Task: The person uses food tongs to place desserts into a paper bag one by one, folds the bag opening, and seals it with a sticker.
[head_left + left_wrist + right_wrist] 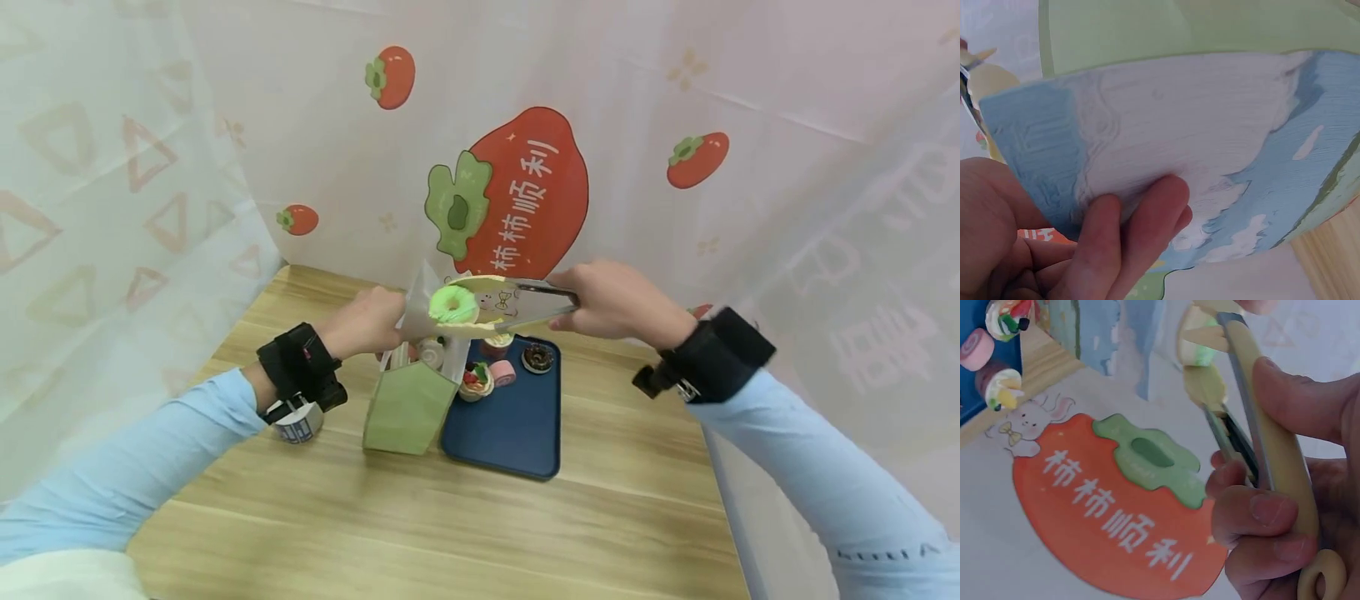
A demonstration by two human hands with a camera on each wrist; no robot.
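My left hand [363, 319] pinches the upper edge of a paper bag [411, 410] with a pale green lower part; in the left wrist view thumb and fingers hold its blue-and-white printed side [1166, 119]. Inside the bag's mouth a white swirl roll [431, 352] shows. My right hand [618, 302] grips cream-tipped metal tongs [528, 289]. Between the tong tips sits a green-iced donut [442, 310], held up over the bag's opening. The right wrist view shows thumb and fingers wrapped round the tong handles [1285, 469], with the donut [1205, 353] partly hidden behind the tips.
A dark blue tray [510, 429] lies right of the bag on the wooden table [337, 517]. At its far end are a fruit-topped tart [475, 383], a pink roll [502, 372], a cupcake [497, 344] and a chocolate donut [537, 358]. A white-and-blue cup [298, 423] stands beneath my left wrist.
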